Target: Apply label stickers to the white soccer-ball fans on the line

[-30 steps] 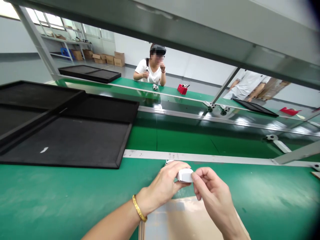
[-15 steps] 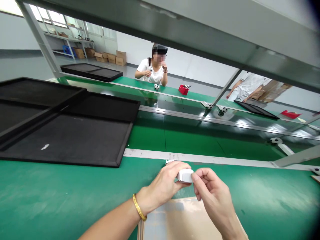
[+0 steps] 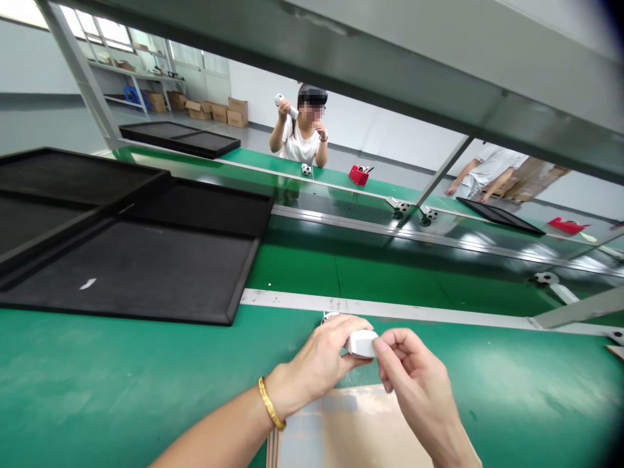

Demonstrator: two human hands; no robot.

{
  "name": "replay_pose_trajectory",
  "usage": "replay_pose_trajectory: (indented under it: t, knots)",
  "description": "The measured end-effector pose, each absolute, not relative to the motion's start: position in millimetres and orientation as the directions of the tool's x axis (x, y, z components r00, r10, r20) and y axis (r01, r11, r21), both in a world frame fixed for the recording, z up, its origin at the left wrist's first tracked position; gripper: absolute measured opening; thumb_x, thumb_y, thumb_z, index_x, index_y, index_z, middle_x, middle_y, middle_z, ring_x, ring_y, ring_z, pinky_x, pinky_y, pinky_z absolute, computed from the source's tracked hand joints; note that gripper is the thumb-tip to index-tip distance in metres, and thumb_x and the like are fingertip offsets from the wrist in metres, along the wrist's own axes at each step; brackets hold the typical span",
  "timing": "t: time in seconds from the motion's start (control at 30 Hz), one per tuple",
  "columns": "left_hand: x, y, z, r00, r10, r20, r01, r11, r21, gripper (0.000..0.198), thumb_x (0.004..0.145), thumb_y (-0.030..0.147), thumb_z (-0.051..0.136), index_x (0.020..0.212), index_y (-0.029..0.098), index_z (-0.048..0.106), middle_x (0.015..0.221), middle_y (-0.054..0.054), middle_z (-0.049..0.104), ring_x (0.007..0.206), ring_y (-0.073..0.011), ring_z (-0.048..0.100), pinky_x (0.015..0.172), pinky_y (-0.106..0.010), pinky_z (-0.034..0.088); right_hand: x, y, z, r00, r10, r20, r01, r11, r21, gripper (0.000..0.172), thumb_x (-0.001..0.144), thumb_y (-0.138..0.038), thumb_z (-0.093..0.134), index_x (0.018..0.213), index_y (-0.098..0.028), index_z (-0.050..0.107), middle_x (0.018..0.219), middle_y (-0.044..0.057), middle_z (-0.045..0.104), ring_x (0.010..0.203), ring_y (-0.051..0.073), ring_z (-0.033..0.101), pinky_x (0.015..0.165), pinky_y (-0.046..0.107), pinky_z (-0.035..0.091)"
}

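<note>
- White piece [image 3: 361, 343] sits near, mid-scene, above the bench [image 3: 121, 377]; its flat pale end faces the wearer, perhaps so that end can be seen and reached.
- Left hand [image 3: 324, 357] wraps the piece from the left, fingers over the top, thumb beneath: a steadying hold, I judge, leaving the end face open.
- Right hand [image 3: 414, 370] meets the right edge of that end. Thumb and forefinger narrow, other fingers curled, likely tucked clear. Whether they pinch anything: cannot tell.
- Small black-and-white patterned part [image 3: 331, 316] peeps out on the far side of the left hand; whether joined to the piece, hidden.
- Layered boards [image 3: 361, 429] lie on the bench, near, below both hands; possibly a work surface.
- Black trays [image 3: 190, 273] at left, overlapping, well apart from the hands, perhaps to keep working room.
- Far side: seated co-worker [image 3: 299, 146] holds up a white object [image 3: 286, 105], one end rounded.
</note>
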State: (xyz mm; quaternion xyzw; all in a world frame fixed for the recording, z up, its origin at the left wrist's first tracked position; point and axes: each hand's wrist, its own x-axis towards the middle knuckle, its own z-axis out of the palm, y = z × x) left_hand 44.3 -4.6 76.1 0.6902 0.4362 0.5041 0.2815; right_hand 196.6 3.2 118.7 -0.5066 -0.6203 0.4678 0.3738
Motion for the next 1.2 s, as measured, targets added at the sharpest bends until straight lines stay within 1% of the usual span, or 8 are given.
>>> replay_pose_trajectory:
  t: [0.23, 0.43, 0.6, 0.7, 0.9, 1.0, 1.2]
  knots:
    - [44, -5, 78, 0.110, 0.893, 0.436, 0.313, -0.447, 0.838, 0.036, 0.078, 0.018, 0.074, 0.111, 0.019, 0.059, 0.109, -0.007, 0.065, 0.103, -0.0201, 0.060, 0.093, -0.035, 0.049, 196, 3, 120, -0.214, 0.977, -0.020, 0.293, 0.045, -0.955, 0.030, 0.084, -0.049, 0.060, 0.074, -0.022, 0.054, 0.054, -0.005, 0.047, 0.047, 0.011, 0.039, 0.042, 0.022, 0.032]
    - [44, -5, 79, 0.116, 0.888, 0.445, 0.314, -0.457, 0.832, 0.036, 0.078, 0.017, 0.073, 0.111, 0.019, 0.059, 0.109, -0.007, 0.065, 0.103, -0.0197, 0.060, 0.092, -0.033, 0.048, 195, 2, 120, -0.192, 0.981, -0.009, 0.276, 0.045, -0.960, 0.029, 0.083, -0.048, 0.062, 0.074, -0.022, 0.054, 0.053, -0.005, 0.048, 0.046, 0.011, 0.041, 0.041, 0.022, 0.033]
    - [44, -4, 78, 0.123, 0.891, 0.437, 0.317, -0.453, 0.834, 0.036, 0.079, 0.019, 0.073, 0.112, 0.021, 0.058, 0.110, -0.006, 0.065, 0.103, -0.0196, 0.060, 0.092, -0.033, 0.049, 194, 2, 119, -0.185, 0.983, -0.002, 0.266, 0.048, -0.963, 0.029, 0.082, -0.048, 0.063, 0.073, -0.022, 0.054, 0.052, -0.005, 0.047, 0.044, 0.010, 0.040, 0.040, 0.021, 0.033]
    - [44, -4, 77, 0.124, 0.885, 0.448, 0.317, -0.464, 0.827, 0.036, 0.079, 0.019, 0.073, 0.112, 0.020, 0.058, 0.109, -0.005, 0.065, 0.103, -0.0193, 0.060, 0.092, -0.033, 0.048, 195, 4, 118, -0.176, 0.984, 0.011, 0.264, 0.057, -0.963, 0.029, 0.082, -0.047, 0.063, 0.073, -0.021, 0.055, 0.051, -0.005, 0.047, 0.044, 0.010, 0.040, 0.040, 0.021, 0.032]
    - [43, -4, 78, 0.143, 0.888, 0.438, 0.314, -0.460, 0.831, 0.034, 0.081, 0.021, 0.072, 0.112, 0.021, 0.058, 0.109, -0.005, 0.065, 0.103, -0.0192, 0.059, 0.093, -0.033, 0.048, 202, 10, 110, -0.254, 0.967, 0.006, 0.326, 0.091, -0.941, 0.028, 0.084, -0.047, 0.060, 0.075, -0.021, 0.054, 0.053, -0.004, 0.049, 0.045, 0.011, 0.043, 0.042, 0.023, 0.036]
    - [43, -4, 79, 0.141, 0.891, 0.431, 0.317, -0.453, 0.833, 0.033, 0.080, 0.021, 0.072, 0.111, 0.021, 0.058, 0.110, -0.004, 0.065, 0.104, -0.0189, 0.059, 0.093, -0.032, 0.047, 202, 10, 109, -0.254, 0.966, 0.039, 0.346, 0.129, -0.929, 0.027, 0.086, -0.046, 0.057, 0.076, -0.022, 0.054, 0.055, -0.004, 0.049, 0.047, 0.012, 0.045, 0.043, 0.023, 0.039]
    - [44, -4, 80, 0.133, 0.889, 0.438, 0.309, -0.457, 0.834, 0.030, 0.082, 0.021, 0.070, 0.109, 0.022, 0.059, 0.111, -0.004, 0.065, 0.104, -0.0194, 0.059, 0.092, -0.032, 0.047, 198, 7, 109, -0.231, 0.966, 0.115, 0.392, 0.201, -0.898, 0.023, 0.088, -0.042, 0.053, 0.076, -0.022, 0.053, 0.056, -0.004, 0.049, 0.046, 0.012, 0.043, 0.042, 0.023, 0.037]
